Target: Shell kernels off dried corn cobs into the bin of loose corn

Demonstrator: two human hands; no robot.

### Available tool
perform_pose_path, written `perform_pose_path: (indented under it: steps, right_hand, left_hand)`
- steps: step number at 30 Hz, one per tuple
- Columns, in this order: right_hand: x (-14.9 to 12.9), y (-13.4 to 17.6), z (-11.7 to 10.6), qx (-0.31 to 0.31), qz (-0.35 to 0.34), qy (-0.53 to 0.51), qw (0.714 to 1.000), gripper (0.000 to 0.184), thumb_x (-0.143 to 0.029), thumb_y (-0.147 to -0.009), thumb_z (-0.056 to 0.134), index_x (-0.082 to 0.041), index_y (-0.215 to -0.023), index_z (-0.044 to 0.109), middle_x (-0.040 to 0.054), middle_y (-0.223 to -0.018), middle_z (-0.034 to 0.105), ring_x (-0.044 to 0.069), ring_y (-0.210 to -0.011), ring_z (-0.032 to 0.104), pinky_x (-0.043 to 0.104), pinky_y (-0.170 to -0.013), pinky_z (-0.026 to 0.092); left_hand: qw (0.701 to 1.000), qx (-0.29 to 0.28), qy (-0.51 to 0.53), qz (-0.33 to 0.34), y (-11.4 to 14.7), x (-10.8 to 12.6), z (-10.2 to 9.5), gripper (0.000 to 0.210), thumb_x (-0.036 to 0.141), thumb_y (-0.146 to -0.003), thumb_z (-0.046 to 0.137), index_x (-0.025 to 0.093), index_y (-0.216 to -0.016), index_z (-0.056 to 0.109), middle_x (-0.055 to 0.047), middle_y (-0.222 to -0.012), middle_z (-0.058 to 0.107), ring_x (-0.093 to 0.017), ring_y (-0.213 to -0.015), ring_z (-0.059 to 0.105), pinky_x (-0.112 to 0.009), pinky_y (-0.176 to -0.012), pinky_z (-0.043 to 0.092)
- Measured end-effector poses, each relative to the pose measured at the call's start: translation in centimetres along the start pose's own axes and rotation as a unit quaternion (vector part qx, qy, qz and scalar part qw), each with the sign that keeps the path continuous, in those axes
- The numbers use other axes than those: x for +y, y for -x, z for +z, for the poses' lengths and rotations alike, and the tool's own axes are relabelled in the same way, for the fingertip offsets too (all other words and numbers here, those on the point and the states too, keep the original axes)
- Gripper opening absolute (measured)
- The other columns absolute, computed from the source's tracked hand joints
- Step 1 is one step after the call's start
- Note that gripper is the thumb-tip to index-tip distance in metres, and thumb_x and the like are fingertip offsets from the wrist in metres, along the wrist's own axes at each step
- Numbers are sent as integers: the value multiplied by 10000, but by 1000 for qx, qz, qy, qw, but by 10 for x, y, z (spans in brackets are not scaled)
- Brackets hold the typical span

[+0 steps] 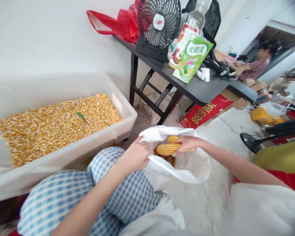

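Beside my knees an open white sack (199,165) holds several dried yellow corn cobs. My left hand (139,153) is closed round the near left part of the sack's rim. Inside the mouth, my right hand (186,143) has its fingers wrapped round the end of a corn cob (166,150), which lies level. Another cob (172,139) shows just behind it, and darker cobs (170,160) sit below. The depth of the sack is hidden.
A large white tub (130,118) to the left holds loose corn kernels (61,126) with a small green strip on top. Ahead, a black table (152,62) carries a fan (159,24), a bottle and a green drink carton (193,59). People sit at the far right.
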State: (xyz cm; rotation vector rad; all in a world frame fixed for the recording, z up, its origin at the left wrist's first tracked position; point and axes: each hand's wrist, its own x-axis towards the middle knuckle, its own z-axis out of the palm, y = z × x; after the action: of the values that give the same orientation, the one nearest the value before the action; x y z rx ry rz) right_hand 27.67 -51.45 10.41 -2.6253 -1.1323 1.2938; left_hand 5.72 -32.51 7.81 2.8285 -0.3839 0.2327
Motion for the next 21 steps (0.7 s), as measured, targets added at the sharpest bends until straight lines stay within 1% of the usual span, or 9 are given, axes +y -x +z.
perform_pose_path:
  steps: [3,5,7,9,11,12,14,17,21]
  right_hand:
    - [1,60,-16,-107,-42,-231,966,550,-510,-643,651,-204,-1098,600,68,-1093,634,235,-978,603,348,-840,480]
    - [2,89,-18,-100,-67,-367,922,584,-533,-668,602,-175,-1127,562,96,-1106,628,237,-997,606,375,-871,473]
    - [-2,100,-12,-43,-91,-458,883,655,-616,-614,587,-169,-1092,561,114,-1076,639,258,-1008,604,410,-896,460]
    - [-14,95,-2,34,-124,-516,847,704,-689,-545,582,-207,-1059,559,108,-1073,643,281,-1036,588,442,-899,455]
    - [-33,80,10,79,-165,-561,807,697,-720,-507,586,-259,-1029,558,85,-1072,647,293,-1060,572,457,-885,460]
    - [-46,70,15,83,-185,-578,791,682,-727,-501,585,-274,-1010,563,78,-1057,653,299,-1058,571,465,-869,468]
    - [-72,52,24,73,-210,-593,774,634,-723,-517,581,-270,-961,582,80,-1009,667,306,-1035,581,475,-850,474]
    - [-110,28,29,48,-228,-589,773,550,-674,-518,617,-254,-874,604,71,-884,687,292,-963,610,460,-842,477]
    - [-151,0,25,-10,-256,-559,789,567,-692,-506,611,-251,-861,601,64,-848,680,279,-942,610,450,-831,471]
  left_hand:
    - [999,7,51,-16,13,-3,0,136,111,-692,501,176,-719,617,-58,-844,657,-216,-895,590,-458,-1052,209]
    - [993,11,118,-18,21,-7,-4,166,102,-681,506,182,-753,633,-49,-900,667,-216,-926,591,-464,-1063,188]
    - [976,30,213,-25,28,-12,-12,271,140,-701,529,192,-941,643,-58,-1030,656,-229,-996,575,-455,-1050,230]
    - [937,92,333,-59,32,-16,-24,411,232,-772,522,200,-1180,551,-80,-1185,599,-235,-1075,540,-412,-998,328]
    - [880,176,427,-112,35,-17,-38,421,333,-846,458,204,-1243,504,-83,-1221,578,-225,-1082,538,-355,-909,411]
    - [858,209,450,-136,37,-17,-45,385,376,-862,434,200,-1182,556,-76,-1157,616,-219,-1029,563,-333,-856,436]
    - [844,243,446,-175,40,-15,-56,348,446,-845,453,178,-905,668,-53,-876,683,-197,-814,608,-290,-712,455]
    - [833,289,411,-229,50,-16,-66,394,490,-793,522,165,-585,599,-4,-545,570,-133,-530,511,-243,-511,370]
    - [788,336,460,-235,75,-30,-71,418,469,-827,482,166,-548,550,5,-494,516,-113,-487,461,-237,-499,352]
